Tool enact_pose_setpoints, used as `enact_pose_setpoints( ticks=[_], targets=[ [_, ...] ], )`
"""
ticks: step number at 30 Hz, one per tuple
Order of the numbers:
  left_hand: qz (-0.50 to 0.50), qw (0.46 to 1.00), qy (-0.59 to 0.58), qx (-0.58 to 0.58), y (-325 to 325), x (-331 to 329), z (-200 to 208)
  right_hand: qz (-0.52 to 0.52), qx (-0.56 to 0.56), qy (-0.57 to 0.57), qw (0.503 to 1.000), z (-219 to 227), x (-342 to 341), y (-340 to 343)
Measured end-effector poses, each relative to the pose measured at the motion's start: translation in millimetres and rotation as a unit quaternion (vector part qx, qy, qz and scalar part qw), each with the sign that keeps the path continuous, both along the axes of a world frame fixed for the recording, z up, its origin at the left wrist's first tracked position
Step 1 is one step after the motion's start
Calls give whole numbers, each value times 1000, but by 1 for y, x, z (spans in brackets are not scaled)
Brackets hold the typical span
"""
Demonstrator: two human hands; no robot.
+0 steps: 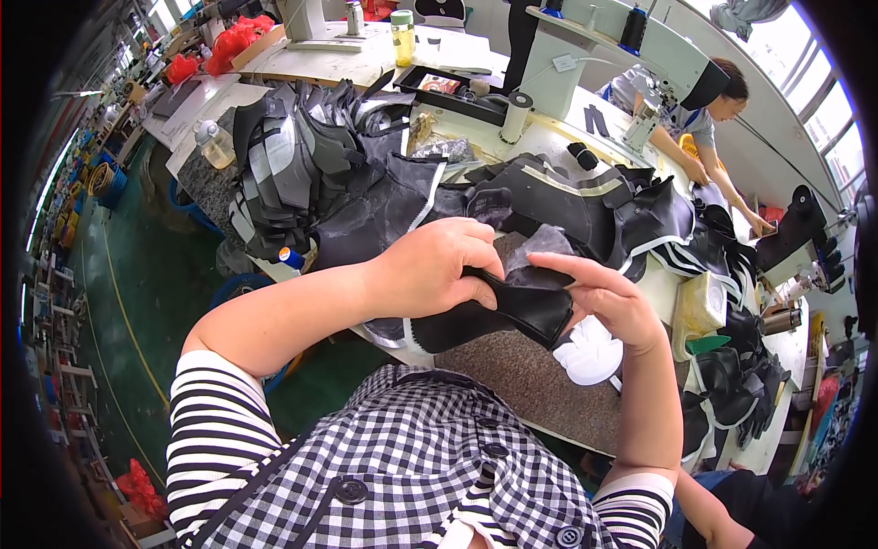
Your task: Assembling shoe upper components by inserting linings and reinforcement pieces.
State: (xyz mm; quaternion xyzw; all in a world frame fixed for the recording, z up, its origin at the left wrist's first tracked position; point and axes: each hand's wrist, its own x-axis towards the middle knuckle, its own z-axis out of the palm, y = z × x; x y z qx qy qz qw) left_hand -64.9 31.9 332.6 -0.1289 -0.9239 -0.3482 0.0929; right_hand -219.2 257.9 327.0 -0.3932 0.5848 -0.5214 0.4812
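Both my hands are closed on a black leather boot upper, held above the table's near edge. My left hand [448,265] pinches its folded upper edge between thumb and fingers. At the right end, my right hand [613,302] grips it with the thumb hidden behind the leather and the index finger stretched to the left. The boot upper [532,309] is bent and shiny, and part of it hangs down to the left below my left wrist. A crumpled white round piece [588,352] lies just below my right hand, on a brown speckled board [521,380].
Stacked dark leather pieces [293,151] cover the table's left; more uppers [558,197] lie beyond my hands. Behind them stand a black tray [498,114], a white thread cone [517,117] and a sewing machine [572,46]. Another person [709,128] works at far right.
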Motion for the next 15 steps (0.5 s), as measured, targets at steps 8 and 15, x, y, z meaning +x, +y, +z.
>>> enact_pose_setpoints(
  ticks=[8, 15],
  targets=[
    [-114, 992, 39, 31, 15, 4, -11, -107, -47, 5, 993, -43, 15, -27],
    [76, 994, -36, 76, 10, 19, -14, -98, -28, -314, 944, -26, 21, -26]
  ],
)
